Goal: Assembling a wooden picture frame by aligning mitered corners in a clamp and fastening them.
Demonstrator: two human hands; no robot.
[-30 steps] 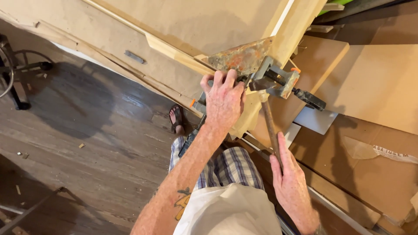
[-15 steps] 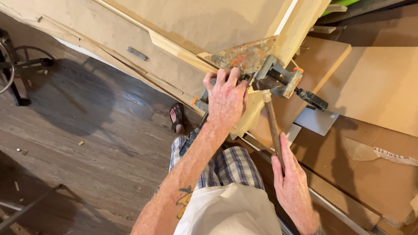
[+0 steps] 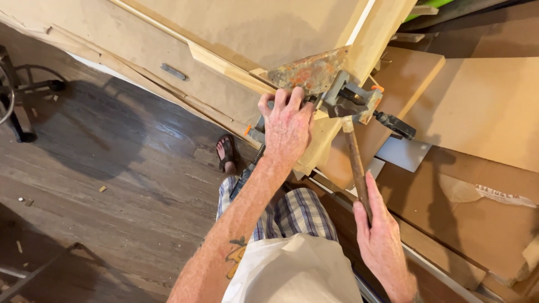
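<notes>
From the head camera, looking straight down, I see my left hand [image 3: 287, 128] spread flat with its fingers curled over the mitred corner of a pale wooden frame [image 3: 377, 35], pressing where the two frame pieces meet; I judge the hand is there to keep the joint from shifting. Just beyond its fingertips lies a rusty, paint-stained triangular metal plate [image 3: 307, 73], set across the corner as if to hold the angle true. A grey corner clamp [image 3: 351, 98] with orange tips grips the same joint just to the right, its black handle sticking out toward the boards. My right hand [image 3: 380, 235] is closed around the lower end of a hammer [image 3: 356, 163] with a wooden handle, its head up against the clamp and the corner, so the grip low on the shaft gives reach. The two hands are well apart, one on the wood, one on the tool. Brown paper-covered boards [image 3: 483, 101] fill the right side, dark plank flooring [image 3: 112, 168] the left, where a sandalled foot [image 3: 226, 152] shows.
</notes>
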